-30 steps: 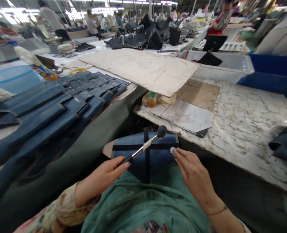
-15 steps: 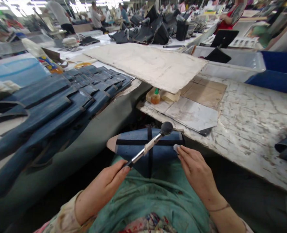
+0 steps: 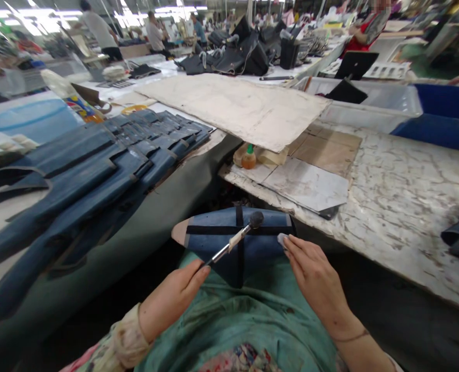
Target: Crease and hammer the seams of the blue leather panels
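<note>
Across my lap, over a green apron (image 3: 253, 320), lies a blue leather-like piece (image 3: 210, 243) with black bands crossing it and a pale pointed left end. My left hand (image 3: 179, 289) is closed around the dark grip of a hammer (image 3: 229, 246). Its metal shaft has pale tape on it, and its round dark head hovers over or rests on the piece; I cannot tell which. At the piece's right end, my right hand (image 3: 315, 274) has its fingers together on a small whitish wad (image 3: 281, 239), touching or very near the edge.
Overlapping blue pieces (image 3: 97, 155) cover the left table. Ahead, a big pale board (image 3: 237, 106) overhangs the gap between tables. A small green-capped bottle (image 3: 248, 159) stands beneath its edge. The right worktop (image 3: 400, 206) is stained, with a white bin (image 3: 392, 101) behind. People work farther off.
The hammer's head has dropped lower and slightly left toward the blue piece. My left hand has shifted slightly; my right hand stays at the piece's right end.
</note>
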The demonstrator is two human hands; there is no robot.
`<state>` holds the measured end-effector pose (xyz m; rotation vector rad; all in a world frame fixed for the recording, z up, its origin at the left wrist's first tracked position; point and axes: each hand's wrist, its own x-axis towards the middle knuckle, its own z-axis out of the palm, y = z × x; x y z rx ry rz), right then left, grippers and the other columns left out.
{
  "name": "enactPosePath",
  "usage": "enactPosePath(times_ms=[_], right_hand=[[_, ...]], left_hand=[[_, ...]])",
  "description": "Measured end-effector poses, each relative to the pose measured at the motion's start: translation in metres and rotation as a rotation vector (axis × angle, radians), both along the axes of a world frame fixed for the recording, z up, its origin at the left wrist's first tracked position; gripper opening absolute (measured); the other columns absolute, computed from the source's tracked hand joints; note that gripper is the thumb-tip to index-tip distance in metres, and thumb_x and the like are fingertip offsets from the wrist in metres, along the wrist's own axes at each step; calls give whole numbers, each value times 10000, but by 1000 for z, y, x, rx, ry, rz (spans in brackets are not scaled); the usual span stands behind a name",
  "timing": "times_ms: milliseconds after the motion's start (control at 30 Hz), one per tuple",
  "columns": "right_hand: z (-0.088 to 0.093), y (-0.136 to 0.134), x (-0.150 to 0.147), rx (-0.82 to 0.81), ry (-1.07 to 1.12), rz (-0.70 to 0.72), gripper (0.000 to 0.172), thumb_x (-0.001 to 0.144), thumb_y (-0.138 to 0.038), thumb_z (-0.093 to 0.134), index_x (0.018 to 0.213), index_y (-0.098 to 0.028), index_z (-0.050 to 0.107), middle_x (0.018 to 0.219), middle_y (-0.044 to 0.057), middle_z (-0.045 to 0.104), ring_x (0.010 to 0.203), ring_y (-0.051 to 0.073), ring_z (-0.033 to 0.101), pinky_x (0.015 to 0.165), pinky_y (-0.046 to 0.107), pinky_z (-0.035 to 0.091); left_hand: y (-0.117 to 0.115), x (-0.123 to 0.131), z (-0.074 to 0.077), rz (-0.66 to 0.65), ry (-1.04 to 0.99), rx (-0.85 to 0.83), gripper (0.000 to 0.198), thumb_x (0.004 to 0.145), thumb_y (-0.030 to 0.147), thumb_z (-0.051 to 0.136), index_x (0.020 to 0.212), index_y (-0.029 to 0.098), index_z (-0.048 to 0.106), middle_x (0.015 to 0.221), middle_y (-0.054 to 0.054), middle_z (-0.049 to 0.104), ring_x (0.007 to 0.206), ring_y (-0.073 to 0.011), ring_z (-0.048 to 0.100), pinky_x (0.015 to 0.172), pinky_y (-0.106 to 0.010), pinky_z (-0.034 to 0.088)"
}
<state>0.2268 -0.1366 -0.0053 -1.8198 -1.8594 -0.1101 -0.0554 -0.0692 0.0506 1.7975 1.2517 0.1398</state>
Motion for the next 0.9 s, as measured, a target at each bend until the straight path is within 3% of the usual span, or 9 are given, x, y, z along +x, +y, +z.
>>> enactPosePath(times_ms=[300,500,633,900], right_hand=[[-2,-1,1,-8,-17,-1,338,913,-232,413,1215,-165,551,1127,91,614,1024,202,555,925,377,461],[-2,-1,0,-24,-10,-7,343,914,-237,408,1225,-181,542,1135,87,612,1039,202,553,920,371,464],[-3,-1,-1,-29,3,-14,344,917,-247,401,1228,-199,541,1130,80,614,1034,202,556,920,375,461],[-2,-1,1,-28,-5,8,342,918,-261,401,1211,-172,553,1126,85,613,1032,202,547,907,359,467]], left_hand=[[0,14,1,-33,10,4,359,873,465,356,831,193,586,702,-10,598,659,-150,550,698,-257,467],[-9,-9,8,81,-32,18,384,874,505,350,903,193,573,785,-25,625,718,-156,568,709,-236,471],[-11,-24,5,121,78,-6,379,867,515,354,844,194,554,750,-20,608,713,-167,570,711,-250,465],[-14,-21,5,129,27,3,357,871,493,337,832,202,540,737,-11,600,678,-150,552,667,-227,451]])
